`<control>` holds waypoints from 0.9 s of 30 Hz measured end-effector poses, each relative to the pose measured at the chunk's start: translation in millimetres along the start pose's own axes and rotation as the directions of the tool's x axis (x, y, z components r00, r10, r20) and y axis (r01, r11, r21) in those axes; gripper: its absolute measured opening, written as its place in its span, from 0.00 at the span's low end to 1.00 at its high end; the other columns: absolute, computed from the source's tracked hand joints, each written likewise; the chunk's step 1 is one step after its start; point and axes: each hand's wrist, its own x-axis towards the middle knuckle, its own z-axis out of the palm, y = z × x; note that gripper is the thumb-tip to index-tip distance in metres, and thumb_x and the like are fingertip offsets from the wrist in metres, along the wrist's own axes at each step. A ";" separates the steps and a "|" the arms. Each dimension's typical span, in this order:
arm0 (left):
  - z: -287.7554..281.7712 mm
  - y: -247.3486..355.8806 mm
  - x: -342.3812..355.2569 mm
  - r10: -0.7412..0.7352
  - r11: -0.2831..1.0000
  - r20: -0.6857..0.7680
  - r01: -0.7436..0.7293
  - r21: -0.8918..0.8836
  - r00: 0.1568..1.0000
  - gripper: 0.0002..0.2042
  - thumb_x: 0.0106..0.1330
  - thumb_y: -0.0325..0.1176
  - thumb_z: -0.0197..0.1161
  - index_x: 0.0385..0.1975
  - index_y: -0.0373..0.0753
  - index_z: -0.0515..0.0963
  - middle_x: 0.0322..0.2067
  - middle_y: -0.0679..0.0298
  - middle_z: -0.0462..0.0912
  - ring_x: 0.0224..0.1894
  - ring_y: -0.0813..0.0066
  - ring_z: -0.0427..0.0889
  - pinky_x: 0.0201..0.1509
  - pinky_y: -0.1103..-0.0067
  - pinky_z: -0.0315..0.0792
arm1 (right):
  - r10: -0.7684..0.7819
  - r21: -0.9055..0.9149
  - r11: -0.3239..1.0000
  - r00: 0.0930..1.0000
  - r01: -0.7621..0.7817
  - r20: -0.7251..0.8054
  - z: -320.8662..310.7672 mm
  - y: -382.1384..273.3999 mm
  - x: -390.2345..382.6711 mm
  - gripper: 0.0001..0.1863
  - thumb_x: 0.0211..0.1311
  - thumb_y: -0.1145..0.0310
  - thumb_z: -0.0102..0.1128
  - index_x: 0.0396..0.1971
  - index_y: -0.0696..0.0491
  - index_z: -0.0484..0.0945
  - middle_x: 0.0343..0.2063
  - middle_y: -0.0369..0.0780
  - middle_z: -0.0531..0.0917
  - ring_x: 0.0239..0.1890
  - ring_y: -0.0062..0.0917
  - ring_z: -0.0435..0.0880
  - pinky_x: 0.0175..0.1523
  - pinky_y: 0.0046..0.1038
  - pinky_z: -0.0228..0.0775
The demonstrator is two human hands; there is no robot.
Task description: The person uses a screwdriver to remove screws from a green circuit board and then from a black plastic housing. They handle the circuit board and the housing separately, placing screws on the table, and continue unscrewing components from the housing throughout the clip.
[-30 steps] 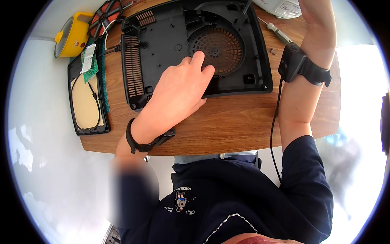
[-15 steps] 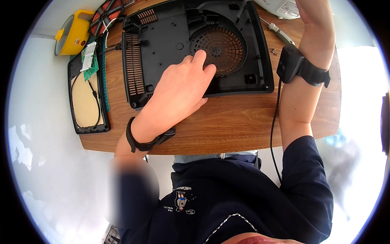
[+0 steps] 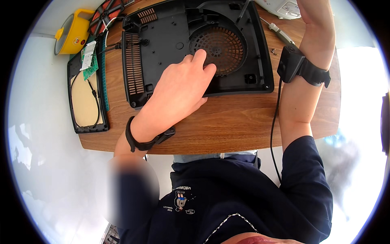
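Observation:
A black plastic housing (image 3: 170, 32) lies on the wooden table, with side vents and a round grille (image 3: 215, 42). My left hand (image 3: 176, 89) is on its front part, palm down and fingers bent around it near the grille; the fingertips are hidden. My right hand (image 3: 308, 12) reaches up past the housing's right side and is mostly cut off at the top edge, its fingers unseen. Beside that arm lie a screwdriver (image 3: 280, 33) and a few small screws (image 3: 273, 51).
At left, a black panel (image 3: 85, 110) bears a green circuit board (image 3: 91, 69) and cables. Behind are a yellow pot (image 3: 73, 32) and a red-and-black part (image 3: 103, 18). A white appliance (image 3: 280, 8) stands at back right. The wooden table's (image 3: 219, 138) front edge meets my body.
Very little differs. The housing and my left hand on it appear shifted very slightly toward the back; my right arm is almost still.

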 end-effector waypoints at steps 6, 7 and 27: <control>0.5 0.3 0.9 -0.005 1.000 0.010 0.005 0.010 1.000 0.25 0.44 0.32 0.82 0.41 0.37 0.76 0.44 0.59 0.70 0.43 0.64 0.80 0.38 0.71 0.81 | 0.018 -0.027 0.999 0.999 -0.019 -0.039 1.0 1.2 0.4 0.16 0.68 0.74 0.64 0.53 0.63 0.83 0.46 0.45 0.89 0.49 0.28 0.87 0.58 0.27 0.77; 0.2 0.5 0.9 -0.004 1.000 0.012 0.004 0.011 1.000 0.25 0.44 0.32 0.82 0.41 0.37 0.76 0.43 0.59 0.70 0.43 0.65 0.80 0.38 0.71 0.81 | 0.025 -0.015 1.000 0.999 -0.026 -0.036 -0.1 3.2 1.5 0.16 0.68 0.74 0.64 0.53 0.63 0.83 0.46 0.45 0.89 0.49 0.28 0.87 0.57 0.27 0.77; -0.5 1.2 1.1 -0.002 1.000 0.009 0.002 0.031 1.000 0.25 0.44 0.31 0.82 0.42 0.36 0.76 0.44 0.59 0.70 0.43 0.65 0.80 0.38 0.72 0.82 | 0.007 -0.053 0.999 1.000 -0.007 0.000 -0.9 -1.7 2.4 0.15 0.66 0.75 0.66 0.51 0.62 0.84 0.44 0.44 0.89 0.48 0.27 0.87 0.56 0.27 0.78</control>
